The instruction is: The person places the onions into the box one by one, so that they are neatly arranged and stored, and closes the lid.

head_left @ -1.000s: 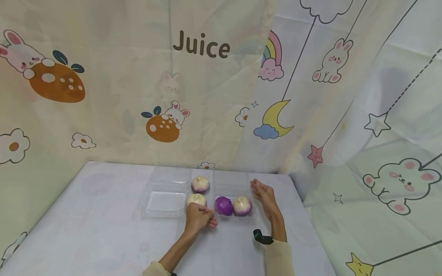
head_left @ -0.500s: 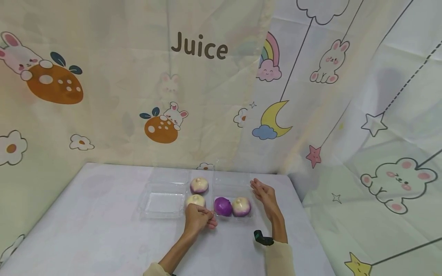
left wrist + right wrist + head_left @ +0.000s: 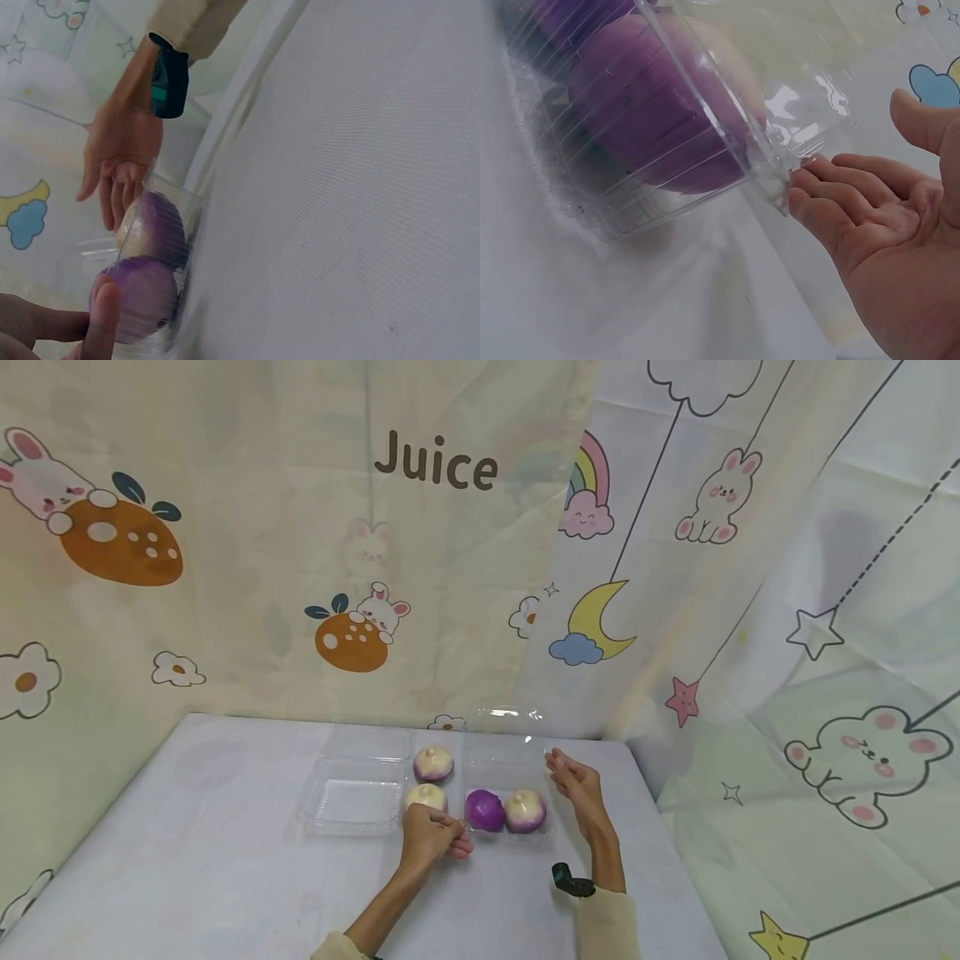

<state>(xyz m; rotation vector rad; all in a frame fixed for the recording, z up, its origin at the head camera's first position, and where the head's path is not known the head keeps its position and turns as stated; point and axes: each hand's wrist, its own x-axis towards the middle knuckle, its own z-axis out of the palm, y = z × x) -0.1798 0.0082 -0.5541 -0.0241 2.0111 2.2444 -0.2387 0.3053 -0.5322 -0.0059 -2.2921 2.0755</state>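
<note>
A clear plastic clamshell box holds a deep purple onion and a purple onion with a cream top, side by side. Its transparent lid stands raised at the back. My right hand is palm inward at the box's right end, straight fingertips right at the corner where the lid joins. At the left end is my left hand, loosely bent and gripping nothing visible. In the left wrist view, one finger overlaps the purple onion. A loose cream-topped onion is partly hidden behind that hand.
Another cream-topped onion sits farther back between the two boxes. To the left lies a second clear clamshell box, lid up, with nothing in it. Printed curtains rise directly behind the white table.
The right box's lid has tilted up at the back, and its far edge now glints against the curtain. Both hands have hardly moved; the onions lie as before.
</note>
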